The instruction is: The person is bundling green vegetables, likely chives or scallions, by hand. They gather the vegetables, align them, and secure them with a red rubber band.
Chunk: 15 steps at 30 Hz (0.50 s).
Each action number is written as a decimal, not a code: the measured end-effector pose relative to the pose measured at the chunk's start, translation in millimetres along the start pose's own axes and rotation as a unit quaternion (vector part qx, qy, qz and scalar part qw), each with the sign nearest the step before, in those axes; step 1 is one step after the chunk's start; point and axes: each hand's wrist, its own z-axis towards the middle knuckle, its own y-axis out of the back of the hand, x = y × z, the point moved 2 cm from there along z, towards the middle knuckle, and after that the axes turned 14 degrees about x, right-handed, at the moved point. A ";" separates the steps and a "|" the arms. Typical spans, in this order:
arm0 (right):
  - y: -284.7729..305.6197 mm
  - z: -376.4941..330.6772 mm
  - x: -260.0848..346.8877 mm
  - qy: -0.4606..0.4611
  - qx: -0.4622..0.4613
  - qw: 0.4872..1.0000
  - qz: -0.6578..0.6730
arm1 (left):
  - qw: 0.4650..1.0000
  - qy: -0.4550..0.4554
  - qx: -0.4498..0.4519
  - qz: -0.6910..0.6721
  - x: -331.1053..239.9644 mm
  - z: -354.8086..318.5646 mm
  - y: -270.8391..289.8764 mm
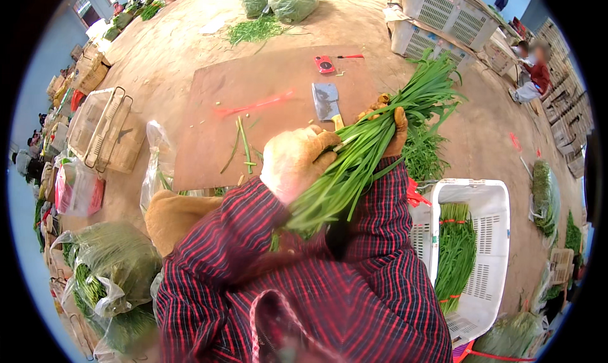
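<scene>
A loose bunch of long green garlic chives (373,135) slants across the front of my body, leaves spreading at the upper right. My left hand (297,157) is closed on its lower left part. Further up the bunch, my right hand (398,130) is wrapped around it, partly hidden by the leaves. Just beyond the hands lies a cleaver (326,100) with a wooden handle, on a brown board (253,78). A few cut stalks (245,144) lie on the board left of my left hand, and a thin red strip (256,103) farther back.
A small red device (324,64) with a strap sits at the board's far side. A white crate (494,255) with banded chive bundles (456,255) stands at my right. Bagged greens (114,268) lie at my left; a beige crate (101,129) is farther off. Loose greens (425,151) lie beyond the right arm.
</scene>
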 end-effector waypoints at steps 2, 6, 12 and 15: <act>5.4 -1.0 -1.2 0.005 -0.033 0.999 -0.030 | 1.000 0.002 0.008 -0.007 1.6 1.4 -3.9; 8.2 -1.4 -1.0 0.013 -0.074 0.994 -0.081 | 0.999 0.021 0.020 0.019 -1.8 8.2 -7.1; 12.8 2.1 -8.3 0.036 -0.084 0.996 -0.005 | 0.998 0.047 0.007 0.052 8.2 7.0 -10.6; 5.9 0.8 -9.1 0.041 -0.079 0.996 0.009 | 0.998 0.055 -0.003 0.013 15.9 -7.6 -3.4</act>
